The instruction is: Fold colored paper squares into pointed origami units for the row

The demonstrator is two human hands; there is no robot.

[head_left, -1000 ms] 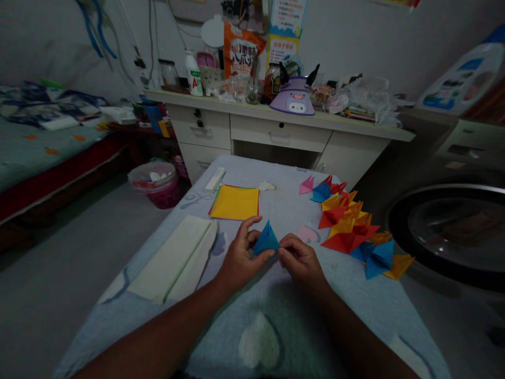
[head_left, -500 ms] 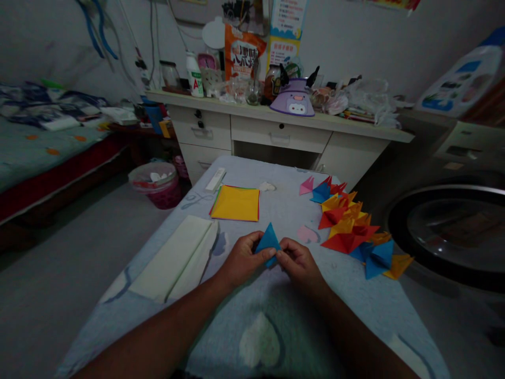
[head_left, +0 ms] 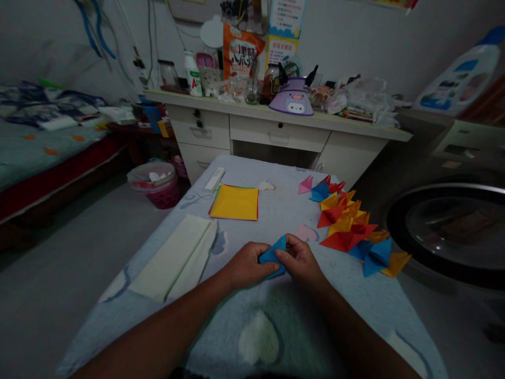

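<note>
Between my two hands is a folded piece of blue origami paper (head_left: 273,256), held just above the cloth-covered table. My left hand (head_left: 249,265) grips its left side, thumb along the lower edge. My right hand (head_left: 302,259) pinches its right side, with the thumb on the front face and the other fingers behind. Beyond my hands lies a stack of square paper (head_left: 234,202), yellow on top with other colours at the edges. Several folded paper cranes (head_left: 347,237) in red, yellow, blue and pink stand in a row to the right.
At the left of the tabletop lies a folded pale sheet (head_left: 173,258), with a small white box (head_left: 215,179) farther back. A cluttered white desk (head_left: 276,123) stands behind the table. A washing machine (head_left: 442,210) is on the right, a waste bin (head_left: 158,184) on the left.
The blue paper has turned; its point has swung from upright toward the right. My right hand has shifted its thumb up onto the paper's face, while my left hand still grips the left side.
</note>
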